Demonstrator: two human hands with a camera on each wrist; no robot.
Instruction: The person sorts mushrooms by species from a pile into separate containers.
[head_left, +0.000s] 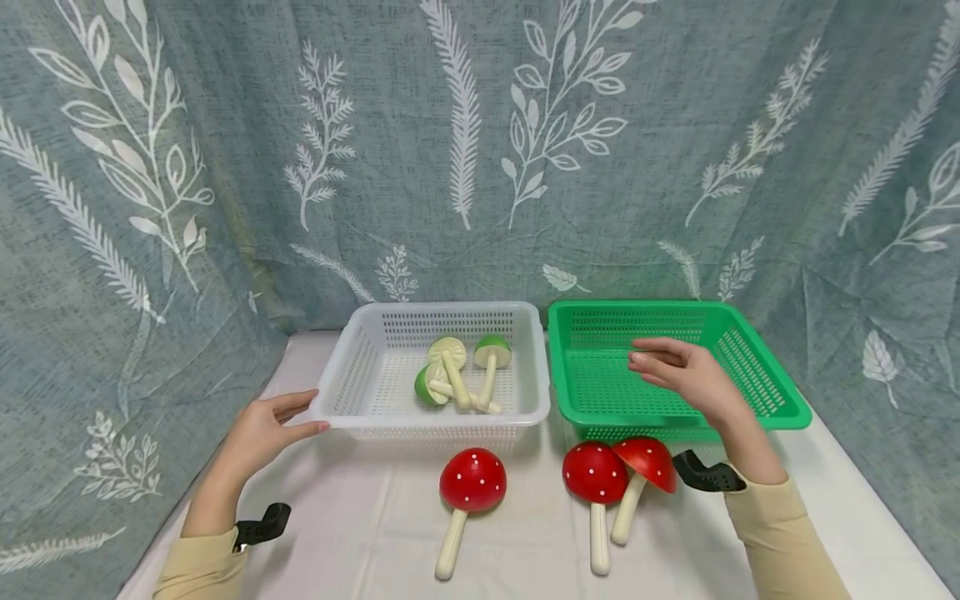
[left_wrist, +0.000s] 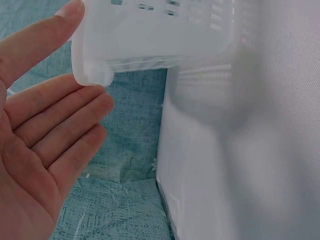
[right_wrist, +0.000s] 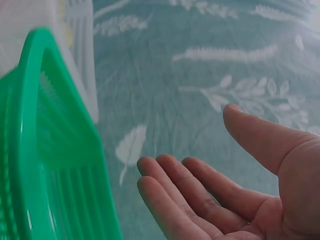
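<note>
My left hand (head_left: 265, 427) is at the near-left corner of the white basket (head_left: 435, 421), thumb and straight fingers spread around the rim. In the left wrist view the thumb tip overlaps the rim (left_wrist: 77, 55) and the fingertips lie right at its corner. Three green-capped toy mushrooms (head_left: 491, 354) lie in this basket. My right hand (head_left: 686, 375) hovers over the green basket (head_left: 787, 408), fingers extended and thumb apart, holding nothing. In front of the green basket lie two red toy mushrooms (head_left: 595, 472) with white dots, their caps touching.
Another red toy mushroom (head_left: 472, 481) lies before the white basket, stem toward me. A white cloth (head_left: 337, 533) covers the table. A blue-grey curtain (head_left: 420, 167) with white leaf prints hangs behind and at both sides. The two baskets stand side by side.
</note>
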